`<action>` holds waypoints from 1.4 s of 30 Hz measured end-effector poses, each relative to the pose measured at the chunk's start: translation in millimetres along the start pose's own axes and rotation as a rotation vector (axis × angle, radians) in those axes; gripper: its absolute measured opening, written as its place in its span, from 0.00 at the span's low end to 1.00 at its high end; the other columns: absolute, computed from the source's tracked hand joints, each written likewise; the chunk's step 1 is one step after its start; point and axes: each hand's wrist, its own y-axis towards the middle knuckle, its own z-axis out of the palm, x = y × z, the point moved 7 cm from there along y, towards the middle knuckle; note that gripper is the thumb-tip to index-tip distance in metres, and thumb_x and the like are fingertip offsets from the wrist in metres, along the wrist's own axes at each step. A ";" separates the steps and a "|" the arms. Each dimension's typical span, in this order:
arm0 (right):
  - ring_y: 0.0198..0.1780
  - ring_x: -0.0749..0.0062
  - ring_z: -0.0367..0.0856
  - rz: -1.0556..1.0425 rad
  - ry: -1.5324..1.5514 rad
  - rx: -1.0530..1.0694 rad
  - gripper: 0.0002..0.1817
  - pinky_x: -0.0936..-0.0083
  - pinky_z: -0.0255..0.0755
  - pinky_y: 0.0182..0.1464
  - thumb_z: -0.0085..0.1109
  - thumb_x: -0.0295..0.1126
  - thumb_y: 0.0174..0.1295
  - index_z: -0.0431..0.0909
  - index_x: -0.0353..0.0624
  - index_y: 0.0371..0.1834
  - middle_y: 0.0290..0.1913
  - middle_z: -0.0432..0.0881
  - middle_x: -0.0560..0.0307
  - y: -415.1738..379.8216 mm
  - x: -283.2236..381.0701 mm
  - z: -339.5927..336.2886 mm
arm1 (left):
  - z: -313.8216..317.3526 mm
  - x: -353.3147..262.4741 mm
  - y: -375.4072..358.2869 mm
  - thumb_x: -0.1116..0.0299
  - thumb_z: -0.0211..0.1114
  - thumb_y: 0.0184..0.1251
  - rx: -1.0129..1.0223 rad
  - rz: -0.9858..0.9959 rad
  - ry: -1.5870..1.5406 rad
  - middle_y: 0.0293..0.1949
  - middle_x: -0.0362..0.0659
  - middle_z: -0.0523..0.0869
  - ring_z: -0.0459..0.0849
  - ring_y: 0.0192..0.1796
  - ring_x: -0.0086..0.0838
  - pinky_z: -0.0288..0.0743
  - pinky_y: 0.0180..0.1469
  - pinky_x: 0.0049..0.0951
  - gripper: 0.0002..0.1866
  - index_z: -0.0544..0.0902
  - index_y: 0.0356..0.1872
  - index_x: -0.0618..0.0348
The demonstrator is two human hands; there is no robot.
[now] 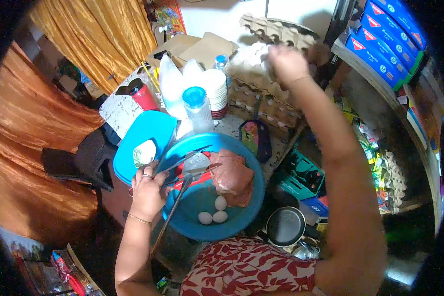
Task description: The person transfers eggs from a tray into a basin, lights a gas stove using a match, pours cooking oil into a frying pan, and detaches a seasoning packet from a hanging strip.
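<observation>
My left hand (148, 190) is at the left rim of the blue basin (182, 229), closed around the ends of long dark utensils (182, 190) that reach over the basin. In the basin lie pinkish-brown slices (230, 172), a clear container (196, 164), something red and several white eggs (220, 216). My right hand (288, 64) is stretched out to the stacked egg trays (266, 103) at the back, beside white eggs (254, 55). Its fingers are smeared by motion.
Left of the basin lies a blue lid (163, 123). Behind stand a blue-capped jar (197, 111), stacked white cups (216, 91) and a red cup (144, 97). A frying pan (285, 226) and a green crate (301, 175) are at right. Blue boxes (380, 49) sit on the shelf.
</observation>
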 end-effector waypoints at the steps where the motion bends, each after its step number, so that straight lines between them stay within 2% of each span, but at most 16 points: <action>1: 0.37 0.48 0.83 -0.070 0.096 0.044 0.09 0.58 0.78 0.37 0.52 0.30 0.58 0.75 0.45 0.41 0.34 0.82 0.51 -3.5 17.5 20.6 | -5.6 -5.4 2.2 0.65 0.77 0.42 -0.031 0.002 -0.031 0.63 0.46 0.74 0.70 0.64 0.47 0.66 0.61 0.47 0.23 0.85 0.45 0.49; 2: 0.39 0.52 0.84 -0.078 0.160 0.134 0.09 0.58 0.79 0.39 0.48 0.33 0.61 0.76 0.44 0.39 0.39 0.82 0.47 -6.7 25.3 44.4 | -10.0 -10.3 5.0 0.65 0.77 0.42 -0.040 0.000 -0.027 0.63 0.46 0.74 0.70 0.64 0.47 0.66 0.61 0.47 0.23 0.85 0.45 0.49; 4: 0.40 0.52 0.85 0.118 0.246 0.093 0.09 0.56 0.79 0.40 0.47 0.33 0.62 0.76 0.46 0.41 0.40 0.82 0.46 -1.4 31.1 61.4 | -19.6 -23.2 6.3 0.65 0.77 0.42 -0.100 0.044 -0.041 0.62 0.47 0.75 0.71 0.63 0.47 0.67 0.60 0.46 0.22 0.86 0.44 0.49; 8: 0.39 0.48 0.85 0.204 0.256 0.025 0.12 0.55 0.79 0.40 0.46 0.36 0.64 0.76 0.51 0.46 0.45 0.81 0.49 21.8 46.4 107.9 | -31.2 -39.2 11.5 0.65 0.77 0.42 -0.115 0.037 -0.127 0.61 0.48 0.75 0.72 0.61 0.49 0.69 0.61 0.47 0.21 0.86 0.43 0.51; 10: 0.61 0.43 0.75 0.304 0.211 0.328 0.22 0.41 0.67 0.58 0.44 0.39 0.68 0.70 0.57 0.66 0.63 0.73 0.51 24.1 56.7 82.6 | -34.9 -43.6 9.8 0.67 0.78 0.42 -0.133 0.045 -0.130 0.60 0.49 0.76 0.73 0.60 0.49 0.70 0.61 0.46 0.21 0.86 0.42 0.52; 11: 0.66 0.40 0.68 0.300 0.122 0.404 0.23 0.31 0.57 0.61 0.43 0.39 0.69 0.66 0.63 0.69 0.69 0.66 0.55 27.1 59.5 66.0 | -36.2 -44.4 7.8 0.68 0.77 0.42 -0.147 0.042 -0.152 0.60 0.50 0.76 0.74 0.60 0.49 0.70 0.61 0.46 0.21 0.86 0.42 0.52; 15: 0.66 0.42 0.67 0.299 0.087 0.327 0.24 0.37 0.62 0.61 0.51 0.44 0.67 0.68 0.59 0.66 0.67 0.69 0.50 33.1 44.3 75.8 | -28.5 -36.8 -0.2 0.68 0.77 0.42 -0.161 0.006 -0.228 0.59 0.48 0.77 0.74 0.59 0.46 0.70 0.58 0.45 0.19 0.86 0.40 0.51; 17: 0.66 0.41 0.66 0.385 0.414 0.486 0.22 0.43 0.63 0.63 0.50 0.40 0.68 0.68 0.57 0.66 0.66 0.70 0.48 31.1 37.3 86.4 | -22.9 -33.7 1.5 0.70 0.77 0.43 -0.155 0.022 -0.247 0.58 0.50 0.77 0.75 0.59 0.47 0.70 0.59 0.44 0.19 0.86 0.41 0.53; 22: 0.62 0.46 0.73 0.275 0.265 0.376 0.20 0.50 0.69 0.61 0.47 0.31 0.67 0.69 0.52 0.63 0.64 0.72 0.44 45.4 44.2 115.2 | -17.4 -45.5 21.5 0.72 0.77 0.45 -0.141 0.054 -0.345 0.57 0.52 0.78 0.75 0.58 0.48 0.70 0.60 0.44 0.18 0.86 0.41 0.54; 26: 0.62 0.45 0.74 0.417 0.469 0.384 0.21 0.52 0.70 0.60 0.45 0.29 0.66 0.69 0.52 0.63 0.64 0.72 0.43 46.9 37.3 106.8 | -16.6 -68.7 58.9 0.72 0.76 0.47 -0.164 0.164 -0.374 0.56 0.53 0.79 0.76 0.59 0.48 0.70 0.61 0.43 0.18 0.85 0.43 0.54; 31: 0.60 0.45 0.76 0.455 0.517 0.399 0.20 0.54 0.71 0.59 0.47 0.30 0.66 0.72 0.51 0.62 0.62 0.74 0.41 48.9 16.3 110.6 | -17.1 -102.0 147.9 0.74 0.71 0.53 -0.386 0.362 -0.480 0.49 0.54 0.82 0.79 0.53 0.48 0.73 0.57 0.42 0.12 0.83 0.39 0.60; 33: 0.55 0.48 0.80 0.253 0.587 0.457 0.20 0.58 0.73 0.56 0.54 0.33 0.64 0.75 0.50 0.60 0.55 0.79 0.39 59.6 17.6 133.1 | -10.1 -116.1 201.6 0.73 0.68 0.56 -0.328 0.399 -0.563 0.41 0.55 0.83 0.81 0.48 0.49 0.74 0.52 0.43 0.09 0.81 0.37 0.62; 35: 0.53 0.48 0.81 0.208 0.620 0.429 0.20 0.60 0.74 0.55 0.57 0.34 0.63 0.75 0.49 0.60 0.52 0.81 0.38 60.9 13.6 138.7 | -1.2 -129.9 255.8 0.72 0.65 0.58 -0.448 0.471 -0.403 0.35 0.55 0.83 0.81 0.44 0.51 0.74 0.49 0.46 0.08 0.81 0.38 0.62; 36: 0.51 0.49 0.82 0.155 0.655 0.400 0.21 0.61 0.74 0.53 0.60 0.36 0.61 0.76 0.49 0.59 0.49 0.83 0.37 62.7 14.5 139.8 | 1.1 -133.3 278.6 0.72 0.63 0.60 -0.536 0.410 -0.386 0.34 0.56 0.82 0.80 0.43 0.54 0.74 0.48 0.49 0.08 0.81 0.39 0.62; 40: 0.49 0.47 0.82 0.142 0.771 0.413 0.20 0.59 0.75 0.51 0.63 0.39 0.62 0.76 0.48 0.56 0.45 0.84 0.40 62.3 11.3 148.8 | 11.2 -158.8 362.1 0.63 0.62 0.63 -0.426 0.280 -0.249 0.42 0.59 0.84 0.81 0.47 0.55 0.75 0.52 0.46 0.14 0.82 0.46 0.58; 42: 0.51 0.47 0.81 0.177 0.621 0.396 0.19 0.57 0.74 0.52 0.60 0.40 0.65 0.74 0.47 0.56 0.47 0.83 0.40 61.4 13.0 148.9 | 25.9 -165.9 395.9 0.58 0.63 0.62 -0.231 0.129 -0.125 0.47 0.53 0.85 0.81 0.54 0.46 0.72 0.56 0.50 0.17 0.82 0.49 0.53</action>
